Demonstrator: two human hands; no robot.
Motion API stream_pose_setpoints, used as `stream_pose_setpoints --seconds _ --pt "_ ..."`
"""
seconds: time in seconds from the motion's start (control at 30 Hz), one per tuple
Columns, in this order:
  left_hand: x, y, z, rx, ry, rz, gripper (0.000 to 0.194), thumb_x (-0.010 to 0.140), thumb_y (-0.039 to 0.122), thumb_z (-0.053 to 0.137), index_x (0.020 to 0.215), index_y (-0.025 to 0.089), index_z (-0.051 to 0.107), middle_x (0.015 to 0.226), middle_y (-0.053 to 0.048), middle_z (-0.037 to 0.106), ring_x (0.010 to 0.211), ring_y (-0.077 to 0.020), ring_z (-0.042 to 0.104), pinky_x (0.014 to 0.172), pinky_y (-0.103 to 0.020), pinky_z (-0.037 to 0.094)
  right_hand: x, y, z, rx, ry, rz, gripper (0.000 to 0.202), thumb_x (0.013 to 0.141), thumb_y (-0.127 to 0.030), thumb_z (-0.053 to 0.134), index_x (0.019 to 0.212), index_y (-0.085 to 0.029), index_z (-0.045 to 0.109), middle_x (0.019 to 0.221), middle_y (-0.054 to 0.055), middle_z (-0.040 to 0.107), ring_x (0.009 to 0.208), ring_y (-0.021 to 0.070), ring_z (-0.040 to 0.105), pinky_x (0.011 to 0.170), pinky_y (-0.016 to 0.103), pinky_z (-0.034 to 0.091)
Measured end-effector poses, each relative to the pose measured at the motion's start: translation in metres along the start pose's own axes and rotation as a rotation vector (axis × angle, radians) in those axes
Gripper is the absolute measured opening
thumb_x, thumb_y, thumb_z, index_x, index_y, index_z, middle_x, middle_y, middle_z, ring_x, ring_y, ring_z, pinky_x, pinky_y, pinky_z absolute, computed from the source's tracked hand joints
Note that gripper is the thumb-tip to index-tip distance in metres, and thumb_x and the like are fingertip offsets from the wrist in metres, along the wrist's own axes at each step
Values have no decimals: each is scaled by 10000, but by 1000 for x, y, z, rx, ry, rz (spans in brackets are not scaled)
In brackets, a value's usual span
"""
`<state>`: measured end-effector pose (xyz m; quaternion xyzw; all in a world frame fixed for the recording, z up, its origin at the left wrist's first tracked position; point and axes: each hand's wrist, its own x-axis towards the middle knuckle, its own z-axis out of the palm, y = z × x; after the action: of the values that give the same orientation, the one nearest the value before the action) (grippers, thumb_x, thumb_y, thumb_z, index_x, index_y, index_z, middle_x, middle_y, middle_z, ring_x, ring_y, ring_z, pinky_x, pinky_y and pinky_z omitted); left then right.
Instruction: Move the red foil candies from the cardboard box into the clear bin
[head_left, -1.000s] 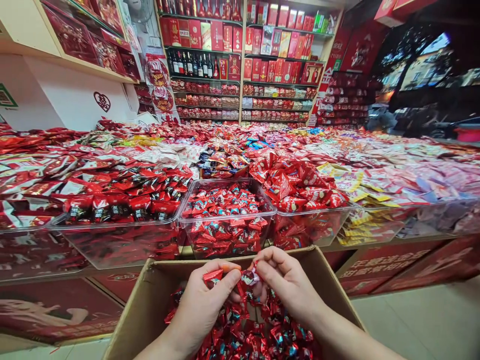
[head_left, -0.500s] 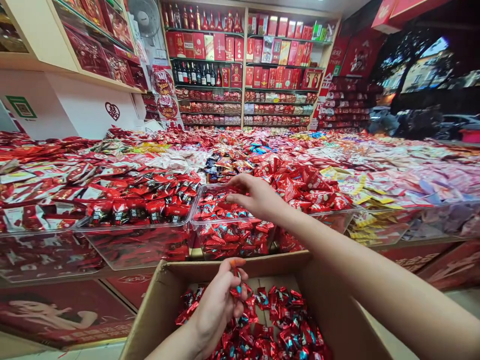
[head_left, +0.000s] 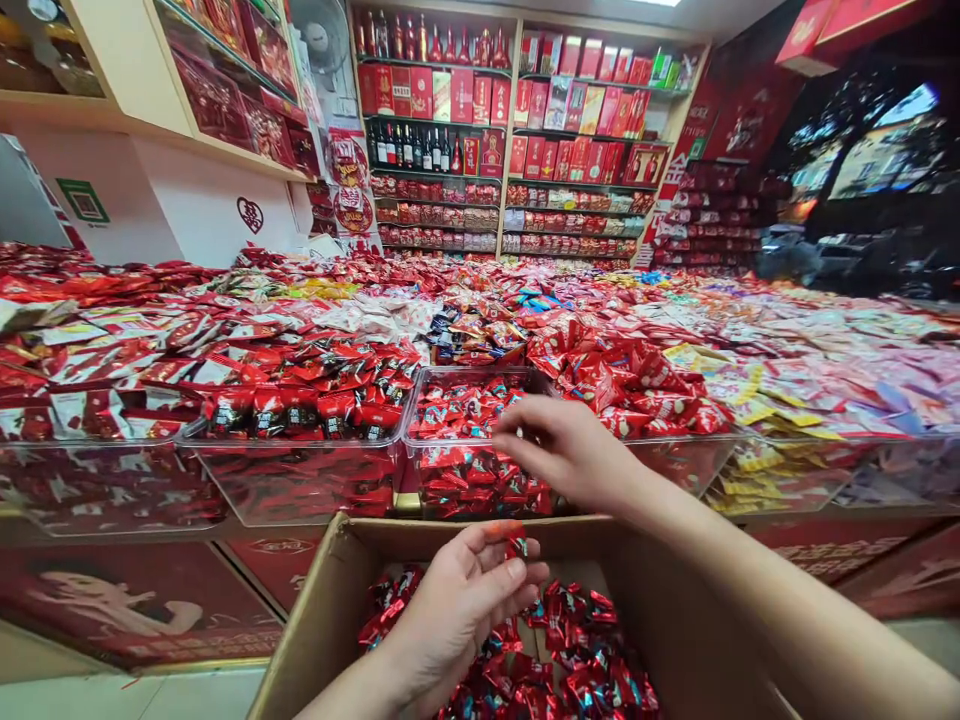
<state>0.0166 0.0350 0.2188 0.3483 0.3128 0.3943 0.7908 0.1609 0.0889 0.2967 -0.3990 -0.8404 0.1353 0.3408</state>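
Note:
My left hand (head_left: 476,595) is palm up above the open cardboard box (head_left: 304,610), fingers curled around a small red wrapped candy (head_left: 517,547). Below it, many shiny red-and-blue wrapped candies (head_left: 581,640) lie loose in the box. My right hand (head_left: 570,450) hovers at the front right corner of a clear plastic bin (head_left: 411,410), which is filled with similar red candies (head_left: 465,410). Its fingers are loosely bent, with a gap between them and the thumb; I see nothing held there. The right forearm crosses over the right side of the box.
To the left stands another clear bin (head_left: 292,455) of red-and-black packets. Larger red packets (head_left: 637,385) are heaped on the right, beside yellow packets (head_left: 765,460). Piles of wrapped sweets cover the counter behind. Shelves (head_left: 510,110) with bottles and red boxes line the back wall.
My right hand has moved from over the candy bin back towards me, near my left hand. The left hand has risen slightly and turned its fingers up. The view has shifted a little.

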Motion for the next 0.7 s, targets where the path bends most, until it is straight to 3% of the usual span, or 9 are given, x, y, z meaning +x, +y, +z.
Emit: stream_pose_setpoints --seconds 0.07,0.17,0.27,0.43,0.57,0.7 --pt "0 1 2 -47 -23 -8 185 735 155 551 918 129 540 962 -71 575 873 -170 568 836 -320 406 -36 -1 3 140 -9 49 138 775 -216 497 895 -171 548 795 23 558 669 108 492 602 225 396" --pt "3 0 4 -13 -17 -29 170 734 149 554 904 142 559 883 -47 594 747 -118 574 705 -263 461 -74 5 18 359 -61 114 234 748 -212 542 981 -188 531 911 40 528 709 110 482 615 228 400" --pt "6 -2 4 60 41 -22 156 731 180 565 884 151 552 794 -25 601 682 -95 568 626 -219 457 -86 17 32 563 -24 262 134 720 -225 581 840 -166 565 824 25 537 719 118 487 642 245 398" --pt "8 -4 4 219 117 4 220 678 205 622 884 150 570 780 -20 607 693 -108 565 648 -231 454 -87 26 37 942 22 572 195 664 -257 637 774 -147 518 641 -28 524 551 73 479 515 203 379" --pt "9 -6 2 237 160 20 192 657 209 640 826 132 590 700 -13 614 593 -80 544 604 -211 448 -89 25 35 876 37 539 169 654 -253 646 703 -144 527 636 -26 538 556 70 481 521 196 389" --pt "11 -5 0 103 173 -15 147 658 192 637 786 141 586 674 -4 610 590 -80 559 556 -183 438 -91 24 29 558 14 253 131 694 -234 610 797 -162 575 803 31 574 738 127 535 679 261 440"
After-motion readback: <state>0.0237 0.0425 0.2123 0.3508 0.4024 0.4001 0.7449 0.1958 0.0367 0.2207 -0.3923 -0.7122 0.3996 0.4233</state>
